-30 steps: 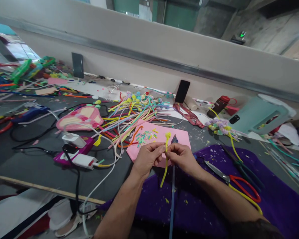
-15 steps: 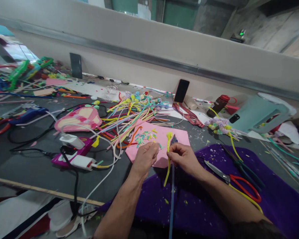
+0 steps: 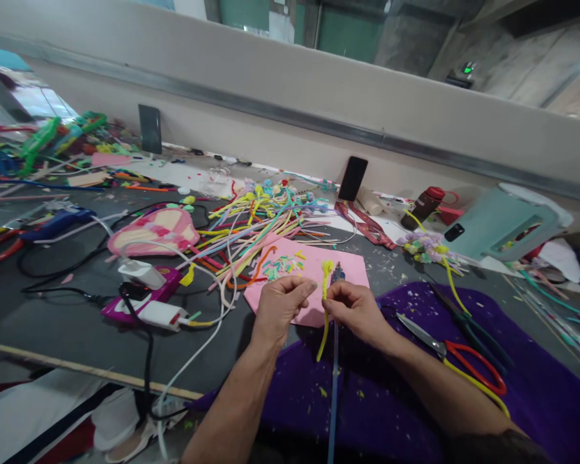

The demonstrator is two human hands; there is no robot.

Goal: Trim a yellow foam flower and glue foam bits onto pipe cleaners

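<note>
My right hand [image 3: 355, 310] pinches a yellow pipe cleaner [image 3: 324, 322] between thumb and fingertips. Its upper part is twisted and ends in a small yellow knotted head; the lower end hangs loose. Just left of it, apart from it, my left hand [image 3: 286, 303] is closed in a pinch, and whatever lies between its fingertips is too small to make out. Under both hands lies a pink sheet [image 3: 350, 256] with small green, white and yellow snippets [image 3: 283, 265]. A dark pointed object [image 3: 338, 272] shows behind my right hand, and a pale blue strip [image 3: 335, 393] runs down below it.
Red-handled scissors [image 3: 473, 367] and dark pliers [image 3: 473, 328] lie on purple cloth [image 3: 410, 399] at right. Many coloured pipe cleaners [image 3: 265, 219] spread behind the sheet. A magenta power strip [image 3: 167, 283] with cables is at left. A phone [image 3: 352, 178] leans against the wall near a bottle [image 3: 423, 207].
My left hand has turned slightly, its thumb and fingertips now pointing toward the yellow pipe cleaner. The pipe cleaner has shifted a little left and down with my right hand.
</note>
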